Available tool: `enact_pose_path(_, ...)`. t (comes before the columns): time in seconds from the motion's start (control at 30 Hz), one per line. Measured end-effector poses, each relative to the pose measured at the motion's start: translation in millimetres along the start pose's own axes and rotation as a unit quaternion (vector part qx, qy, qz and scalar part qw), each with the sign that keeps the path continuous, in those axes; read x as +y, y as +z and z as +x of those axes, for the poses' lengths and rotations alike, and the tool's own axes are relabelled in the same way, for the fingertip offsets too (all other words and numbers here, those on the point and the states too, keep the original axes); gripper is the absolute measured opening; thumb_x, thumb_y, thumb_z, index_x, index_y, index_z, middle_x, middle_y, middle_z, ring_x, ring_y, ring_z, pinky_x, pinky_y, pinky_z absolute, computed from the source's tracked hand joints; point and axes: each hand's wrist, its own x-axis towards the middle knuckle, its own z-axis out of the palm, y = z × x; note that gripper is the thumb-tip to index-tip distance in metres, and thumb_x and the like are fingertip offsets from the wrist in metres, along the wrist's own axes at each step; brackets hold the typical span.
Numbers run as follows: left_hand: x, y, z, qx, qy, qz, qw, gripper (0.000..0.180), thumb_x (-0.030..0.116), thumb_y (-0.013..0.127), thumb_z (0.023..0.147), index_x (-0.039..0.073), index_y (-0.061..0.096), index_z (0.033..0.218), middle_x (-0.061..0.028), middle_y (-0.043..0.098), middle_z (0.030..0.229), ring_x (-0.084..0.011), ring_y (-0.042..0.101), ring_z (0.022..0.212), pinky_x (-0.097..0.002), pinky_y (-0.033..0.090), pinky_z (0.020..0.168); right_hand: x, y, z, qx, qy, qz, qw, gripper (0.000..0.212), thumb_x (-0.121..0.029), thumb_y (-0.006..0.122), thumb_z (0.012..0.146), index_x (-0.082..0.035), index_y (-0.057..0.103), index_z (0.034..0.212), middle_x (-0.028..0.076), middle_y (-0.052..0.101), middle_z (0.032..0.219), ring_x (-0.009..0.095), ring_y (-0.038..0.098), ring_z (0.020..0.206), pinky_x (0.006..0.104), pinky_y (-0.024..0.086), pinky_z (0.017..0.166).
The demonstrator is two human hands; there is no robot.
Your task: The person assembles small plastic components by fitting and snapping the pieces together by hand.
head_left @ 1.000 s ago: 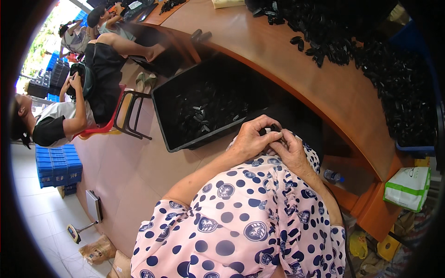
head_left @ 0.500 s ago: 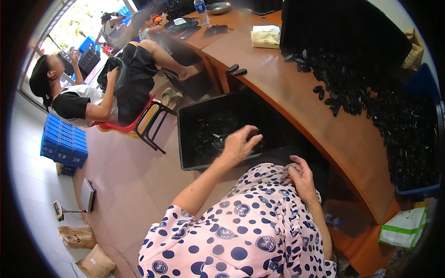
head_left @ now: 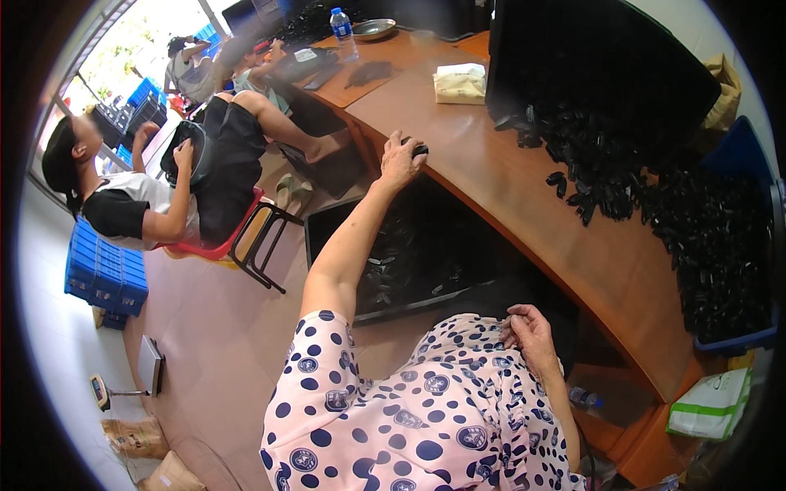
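My left hand (head_left: 401, 161) is stretched out to the near edge of the curved wooden table (head_left: 524, 204), its fingers closed around a small black part (head_left: 419, 150). My right hand (head_left: 528, 331) rests in my lap on the spotted pink cloth (head_left: 426, 417), fingers curled; whether it holds anything is hidden. A heap of small black parts (head_left: 589, 155) lies farther right on the table. Below the table edge a black crate (head_left: 409, 254) holds more black parts.
A blue bin (head_left: 737, 245) full of black parts stands at the right. Tissues (head_left: 458, 83), a bottle (head_left: 342, 29) and a metal bowl (head_left: 372, 29) sit far along the table. Seated people (head_left: 164, 188) work at the left on a red stool (head_left: 237, 241). Blue crates (head_left: 106, 274) stand on the floor.
My left hand has left my lap, passed over the black crate and reached up to the table edge, closing on a black part. My right hand stayed in my lap.
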Motion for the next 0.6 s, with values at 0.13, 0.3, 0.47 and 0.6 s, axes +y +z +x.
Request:
enact_pose_path(0.13, -11.1, 15.4, 3.7, 0.027, 0.053, -0.063, 0.996, 0.028, 0.021, 0.068, 0.08, 0.009, 0.068, 0.104, -0.018, 0.058, 0.113, -0.0372, 0.056, 0.103, -0.0418, 0.048, 0.088, -2.5, -0.8, 4.2, 0.009, 0.015, 0.012, 1.0, 0.022, -0.009, 0.053, 0.093, 0.005, 0.053, 0.11, 0.01, 0.062, 0.088, 0.014, 0.061, 0.071, 0.0246, 0.051, 0.061)
enact_pose_path(0.3, 25.7, -10.4, -21.8, -0.01, -0.121, -0.298, 0.947, 0.022, 0.02, 0.062, 0.088, 0.007, 0.065, 0.105, -0.0117, 0.063, 0.106, -0.0266, 0.062, 0.095, -0.0369, 0.052, 0.077, -5.5, -3.0, 7.7, 0.002, 0.008, 0.011, 1.0, 0.019, -0.009, 0.053, 0.093, 0.003, 0.054, 0.108, 0.009, 0.063, 0.085, 0.013, 0.062, 0.069, 0.024, 0.052, 0.06)
enact_pose_path(0.47, -0.3, -25.9, -49.8, -0.189, -0.301, -0.792, 0.497, 0.027, 0.027, 0.058, 0.094, 0.009, 0.06, 0.114, -0.0083, 0.064, 0.108, -0.023, 0.063, 0.096, -0.0272, 0.054, 0.066, -12.0, -3.4, 14.6, -0.002, -0.001, 0.043, 0.999, 0.015, -0.011, 0.052, 0.095, -0.001, 0.054, 0.106, 0.008, 0.063, 0.084, 0.012, 0.061, 0.067, 0.0228, 0.051, 0.059)
enact_pose_path(0.6, -9.3, -41.5, -79.0, -0.18, -0.286, -0.824, 0.456, 0.028, 0.028, 0.052, 0.097, 0.007, 0.059, 0.113, -0.0103, 0.064, 0.106, -0.0273, 0.063, 0.095, -0.0316, 0.056, 0.066, -27.6, 7.1, 14.1, 0.02, 0.004, 0.038, 0.999, 0.016, -0.011, 0.055, 0.093, -0.001, 0.055, 0.105, 0.007, 0.06, 0.083, 0.013, 0.057, 0.068, 0.0238, 0.047, 0.06)
